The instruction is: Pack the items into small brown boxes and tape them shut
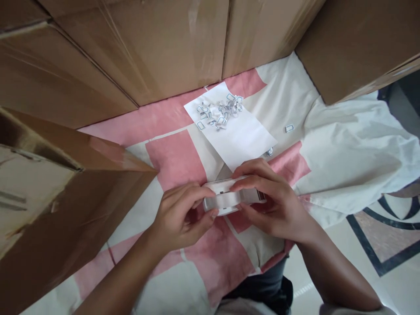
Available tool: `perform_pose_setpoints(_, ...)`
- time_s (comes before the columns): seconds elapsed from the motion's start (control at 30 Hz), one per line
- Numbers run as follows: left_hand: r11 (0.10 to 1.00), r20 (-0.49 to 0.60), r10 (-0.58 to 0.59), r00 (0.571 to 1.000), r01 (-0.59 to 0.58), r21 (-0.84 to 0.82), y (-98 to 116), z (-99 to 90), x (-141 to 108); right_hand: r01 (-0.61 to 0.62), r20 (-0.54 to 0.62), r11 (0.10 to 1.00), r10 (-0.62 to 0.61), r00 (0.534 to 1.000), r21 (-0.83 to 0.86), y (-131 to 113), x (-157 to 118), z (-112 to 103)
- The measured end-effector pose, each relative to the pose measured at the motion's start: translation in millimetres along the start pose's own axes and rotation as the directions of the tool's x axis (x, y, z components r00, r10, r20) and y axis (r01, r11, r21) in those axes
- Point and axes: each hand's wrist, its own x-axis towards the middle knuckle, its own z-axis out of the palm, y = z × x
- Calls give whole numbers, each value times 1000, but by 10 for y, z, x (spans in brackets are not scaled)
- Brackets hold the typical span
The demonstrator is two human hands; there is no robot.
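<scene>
A white device with a shiny band along its middle (226, 201) is held between both hands, above the pink and white cloth. My left hand (183, 214) pinches its left end between thumb and fingers. Around its right part are the thumb and fingers of my right hand (269, 197). Just beyond the hands lies a white sheet of paper (246, 138), tilted on the cloth. Several small white paper pieces with blue outlines (219, 114) are heaped on the sheet's far half. What lies under the device is partly hidden.
Large cardboard boxes (157, 48) stand along the far side, with another box (357, 48) at the right and an open one (98, 188) at the left. One outlined piece (289, 128) lies on the cloth (348, 153); another (269, 152) is beside the sheet's right corner.
</scene>
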Motion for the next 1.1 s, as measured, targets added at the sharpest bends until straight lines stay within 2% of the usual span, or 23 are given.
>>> perform_pose_setpoints(0.7, 999, -65, 37, 997, -35, 34, 4, 17, 7, 3, 17, 996, -1, 1000, -88, -10, -26, -9)
perform_pose_setpoints(0.97, 966, -164, 65, 984, -20, 259, 127, 70, 35, 75, 37, 991, -71, 997, -113, -22, -2, -12)
perform_pose_setpoints(1.1, 930, -134, 151, 979, -95, 356, 145, 64, 31, 107, 20, 987, -105, 994, -118, -18, 9, -5)
